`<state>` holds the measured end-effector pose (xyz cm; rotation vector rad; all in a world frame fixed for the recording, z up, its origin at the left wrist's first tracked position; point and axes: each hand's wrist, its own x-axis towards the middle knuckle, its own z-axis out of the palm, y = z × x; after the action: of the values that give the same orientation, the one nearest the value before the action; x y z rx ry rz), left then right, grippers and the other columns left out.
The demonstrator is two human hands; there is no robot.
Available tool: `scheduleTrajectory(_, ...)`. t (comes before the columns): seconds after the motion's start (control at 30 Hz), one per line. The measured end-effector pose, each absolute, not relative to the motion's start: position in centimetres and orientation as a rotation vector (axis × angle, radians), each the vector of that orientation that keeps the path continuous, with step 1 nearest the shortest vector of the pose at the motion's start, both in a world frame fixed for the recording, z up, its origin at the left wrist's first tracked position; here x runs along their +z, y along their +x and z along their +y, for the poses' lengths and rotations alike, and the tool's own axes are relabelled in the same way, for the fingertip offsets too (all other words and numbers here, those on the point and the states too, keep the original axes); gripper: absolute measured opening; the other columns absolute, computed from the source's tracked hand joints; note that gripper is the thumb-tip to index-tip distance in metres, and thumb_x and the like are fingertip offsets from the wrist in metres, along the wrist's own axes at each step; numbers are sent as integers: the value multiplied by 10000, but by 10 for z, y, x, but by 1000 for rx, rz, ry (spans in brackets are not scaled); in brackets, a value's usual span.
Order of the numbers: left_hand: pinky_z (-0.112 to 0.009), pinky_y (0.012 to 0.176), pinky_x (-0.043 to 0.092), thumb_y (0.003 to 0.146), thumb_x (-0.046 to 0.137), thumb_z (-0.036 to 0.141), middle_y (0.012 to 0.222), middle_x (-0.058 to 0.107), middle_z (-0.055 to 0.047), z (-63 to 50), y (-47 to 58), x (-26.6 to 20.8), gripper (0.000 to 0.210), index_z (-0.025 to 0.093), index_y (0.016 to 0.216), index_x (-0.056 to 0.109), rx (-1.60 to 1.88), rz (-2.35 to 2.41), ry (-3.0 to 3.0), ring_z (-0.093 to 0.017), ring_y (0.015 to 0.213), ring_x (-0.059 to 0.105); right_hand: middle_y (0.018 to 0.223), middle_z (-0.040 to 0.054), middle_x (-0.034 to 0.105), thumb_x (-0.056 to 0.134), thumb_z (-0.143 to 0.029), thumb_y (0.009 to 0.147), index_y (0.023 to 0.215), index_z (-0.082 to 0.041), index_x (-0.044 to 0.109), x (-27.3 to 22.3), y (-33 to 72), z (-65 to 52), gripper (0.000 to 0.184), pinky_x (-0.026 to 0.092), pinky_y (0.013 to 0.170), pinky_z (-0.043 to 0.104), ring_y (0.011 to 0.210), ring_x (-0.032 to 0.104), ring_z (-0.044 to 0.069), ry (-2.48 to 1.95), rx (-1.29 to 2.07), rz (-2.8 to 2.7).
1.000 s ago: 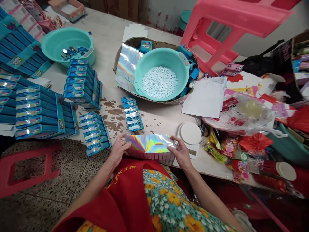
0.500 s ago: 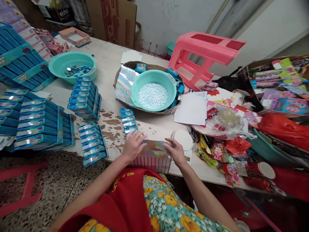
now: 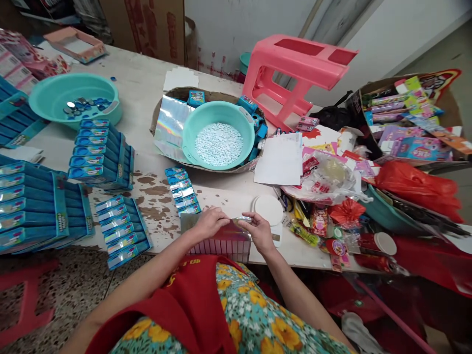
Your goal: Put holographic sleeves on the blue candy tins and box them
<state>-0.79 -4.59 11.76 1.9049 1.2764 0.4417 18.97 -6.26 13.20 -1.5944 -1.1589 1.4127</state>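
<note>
My left hand [image 3: 211, 222] has its fingers bent together at the upper edge of a shiny, mirror-like sheet [image 3: 236, 231]. Thumb and forefinger of my right hand [image 3: 258, 231] pinch the same sheet near its right end. The sheet lies over a tray-like row of narrow slots [image 3: 221, 248] at the table's front edge, against my red apron. Just beyond my left hand runs a row of small blue boxes [image 3: 182, 191] with shiny faces. A white round lid [image 3: 268, 210] rests behind my right hand.
A turquoise basin of small white pellets [image 3: 218, 143] sits in a cardboard box. Stacked blue boxes [image 3: 29, 206] and another basin [image 3: 47, 101] stand left. On the right are a pink stool [image 3: 295, 64], white sheets [image 3: 278, 160] and piled wrappers [image 3: 328, 172].
My left hand has moved from near the blue boxes to the sheet's edge, its fingers now closed. My right hand still pinches the sheet. The view has shifted right.
</note>
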Motion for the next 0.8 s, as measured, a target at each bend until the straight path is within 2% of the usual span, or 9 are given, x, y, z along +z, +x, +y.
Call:
scheduleTrajectory(0.13,-286,709,370,872,435,365,770,584,-30,-42,-6,125,303,206,760,668,417,1257,1941,-175,806,523,689,14,627,653,-486,710,740,-224,666,139,198,-51,264,439,612,288,635,561,159,-1612,1064,-1686)
scheduleTrajectory(0.27,-271,674,365,896,389,371,809,595,-31,-41,-9,124,314,219,835,657,396,1248,1985,-169,793,536,675,19,588,571,-500,793,678,-248,644,145,207,-39,286,389,624,281,706,536,174,-1584,782,-2129)
scheduleTrajectory(0.37,-270,692,370,873,442,386,864,618,-32,-42,-22,118,251,230,908,635,347,1251,2040,-182,832,551,684,16,583,548,-497,814,672,-248,621,143,211,-32,296,369,630,275,745,521,179,-1586,729,-2249)
scheduleTrajectory(0.43,-272,693,369,872,442,390,872,625,-39,-43,-33,114,249,225,910,626,299,1274,2051,-190,838,557,690,11,581,536,-486,826,675,-243,611,140,214,-29,296,368,636,276,740,516,175,-1579,771,-2264)
scheduleTrajectory(0.53,-274,668,360,907,350,382,824,614,-53,-44,-46,113,334,205,824,621,231,1282,2078,-188,794,554,703,18,580,528,-469,834,668,-239,614,138,212,-25,296,372,663,293,743,508,183,-1582,785,-2268)
scheduleTrajectory(0.63,-276,662,351,921,301,383,787,597,-58,-44,-50,115,387,193,774,605,231,1246,2095,-187,774,541,902,62,600,558,-461,815,786,-250,657,140,194,-27,235,365,776,357,899,489,232,-1601,553,-2242)
scheduleTrajectory(0.7,-276,664,351,921,300,390,770,596,-56,-44,-49,116,392,190,776,604,267,1211,2069,-186,764,537,1036,70,586,590,-431,802,930,-275,653,141,173,-31,212,306,892,421,1023,444,263,-1527,417,-2288)
scheduleTrajectory(0.8,-272,669,355,920,301,408,748,597,-50,-45,-52,117,410,186,764,608,282,1190,2055,-175,740,535,899,39,618,558,-342,844,906,-286,649,139,147,-36,124,238,949,434,957,461,228,-1362,451,-2478)
